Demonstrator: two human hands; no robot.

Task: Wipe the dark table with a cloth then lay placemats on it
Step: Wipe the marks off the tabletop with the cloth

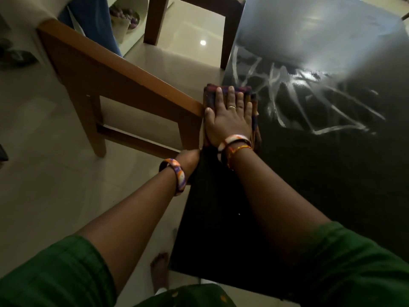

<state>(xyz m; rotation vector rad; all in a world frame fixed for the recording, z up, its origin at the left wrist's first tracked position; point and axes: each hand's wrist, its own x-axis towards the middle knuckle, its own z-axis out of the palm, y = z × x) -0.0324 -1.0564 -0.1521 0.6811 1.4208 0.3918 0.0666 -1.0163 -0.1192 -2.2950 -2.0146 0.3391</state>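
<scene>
The right hand (229,117) is laid flat, fingers straight and spread, pressing a folded purple-striped cloth (223,90) onto the left edge of the dark table (321,173), just above the centre of the frame. A ring is worn on one finger and a bangle at the wrist. The left hand (190,159) is seen just below and to the left, at the table's edge; its fingers are hidden, so its grip cannot be told. Pale smeared streaks (298,103) are seen on the tabletop to the right of the cloth. A wooden chair (110,85) is tilted at the left, touching the table edge beside the cloth.
</scene>
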